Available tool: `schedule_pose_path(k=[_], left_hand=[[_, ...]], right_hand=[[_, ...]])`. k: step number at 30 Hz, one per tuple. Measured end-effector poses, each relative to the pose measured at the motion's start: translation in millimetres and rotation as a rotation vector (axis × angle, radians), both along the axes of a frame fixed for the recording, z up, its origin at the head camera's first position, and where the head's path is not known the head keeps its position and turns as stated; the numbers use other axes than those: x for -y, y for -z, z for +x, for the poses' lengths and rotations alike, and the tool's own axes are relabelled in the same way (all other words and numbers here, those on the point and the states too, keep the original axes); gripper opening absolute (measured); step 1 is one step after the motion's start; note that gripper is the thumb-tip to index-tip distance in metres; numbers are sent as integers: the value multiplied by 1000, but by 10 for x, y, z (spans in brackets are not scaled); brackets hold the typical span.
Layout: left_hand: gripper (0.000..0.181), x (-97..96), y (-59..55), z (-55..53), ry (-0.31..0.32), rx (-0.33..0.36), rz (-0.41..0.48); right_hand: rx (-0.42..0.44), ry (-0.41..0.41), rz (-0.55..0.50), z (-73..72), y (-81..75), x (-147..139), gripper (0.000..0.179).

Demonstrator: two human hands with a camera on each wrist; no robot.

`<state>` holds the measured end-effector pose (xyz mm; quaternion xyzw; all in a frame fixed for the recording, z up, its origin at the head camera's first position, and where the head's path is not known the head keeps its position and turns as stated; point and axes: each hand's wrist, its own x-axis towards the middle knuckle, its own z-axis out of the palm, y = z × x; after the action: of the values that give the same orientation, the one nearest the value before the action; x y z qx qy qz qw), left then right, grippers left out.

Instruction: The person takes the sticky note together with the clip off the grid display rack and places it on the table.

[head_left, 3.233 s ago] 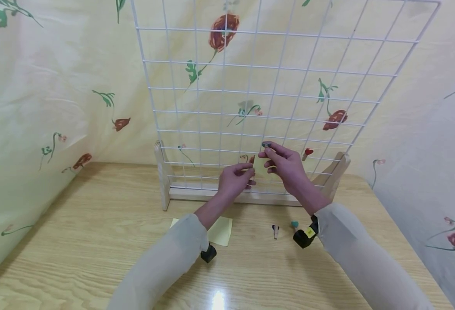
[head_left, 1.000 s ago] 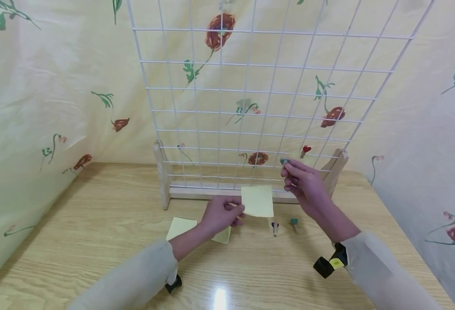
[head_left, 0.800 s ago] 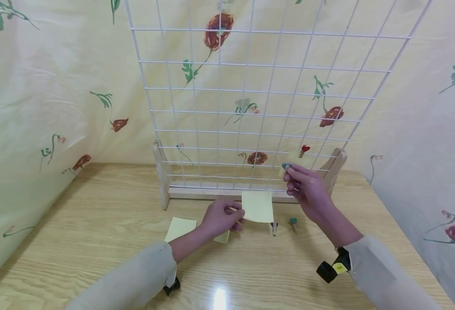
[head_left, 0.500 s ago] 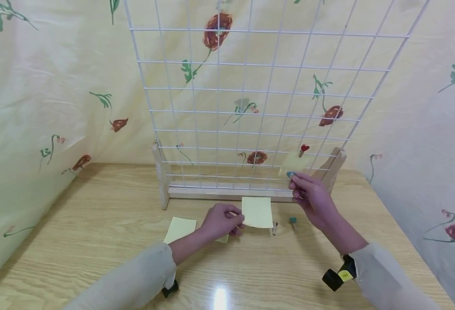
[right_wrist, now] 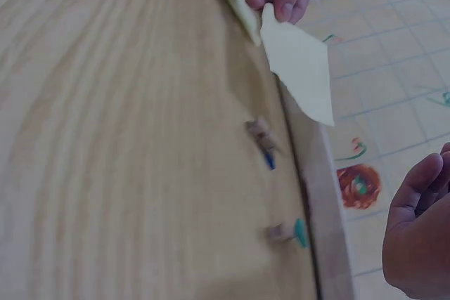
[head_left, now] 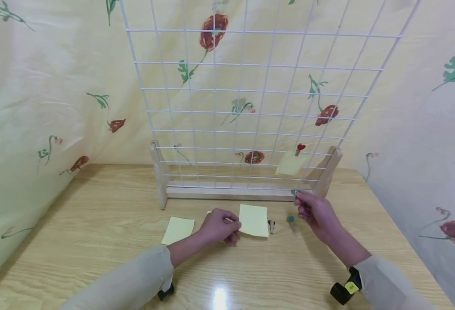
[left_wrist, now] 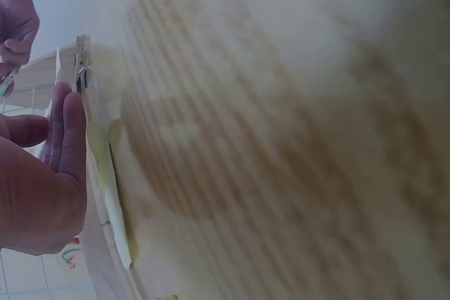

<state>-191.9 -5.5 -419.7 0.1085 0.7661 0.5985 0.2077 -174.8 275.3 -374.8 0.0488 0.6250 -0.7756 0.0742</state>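
My left hand (head_left: 219, 226) pinches a pale yellow sticky note (head_left: 253, 220) by its left edge, low over the table before the grid. The same note (right_wrist: 299, 64) shows slightly curved in the right wrist view. My right hand (head_left: 316, 211) pinches a small clothespin with a teal top (head_left: 293, 192) between thumb and forefinger, in front of the grid's wooden foot bar. Behind it, another yellow note (head_left: 290, 162) hangs on the white wire grid (head_left: 235, 89) under a red heart clothespin (head_left: 299, 149). In the right wrist view, my right hand's fingertips are cut off.
A teal-topped clothespin (head_left: 291, 220) and a dark-topped clothespin (head_left: 271, 226) lie on the wooden table (head_left: 95, 258). One yellow note (head_left: 177, 230) lies left of my left hand; another is mostly hidden behind that hand. Wooden feet (head_left: 158, 176) support the grid. Flowered cloth surrounds the table.
Both hands were together at the grid; they have since parted. The left has come down with the note, the right down and rightward with the teal-topped clothespin, uncovering the hanging note.
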Motion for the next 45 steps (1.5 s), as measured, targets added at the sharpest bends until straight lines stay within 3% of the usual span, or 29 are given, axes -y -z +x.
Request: schedule_pose_path(k=[6,14,21,29,37,45], left_hand=[[21,28,9,30,7,13,-28],[26,16,-1,47,16,82,-26],[31,-7,13,59,18,86,-51],[32,-16,41,59,26,56,-74],[47,-12,6,63,33,16,-76],[47,1,-21,79,42,6,-58]], right_hand=[[63,18,36,24,140,-71,21],[242,67,70,87,213,-197,23],[310,100,94,94,317,-252,21],[327,80,126,110,372,-261,20],[317,67,176,100,384,-236,17],[296,78,214,111,395,-209,13]])
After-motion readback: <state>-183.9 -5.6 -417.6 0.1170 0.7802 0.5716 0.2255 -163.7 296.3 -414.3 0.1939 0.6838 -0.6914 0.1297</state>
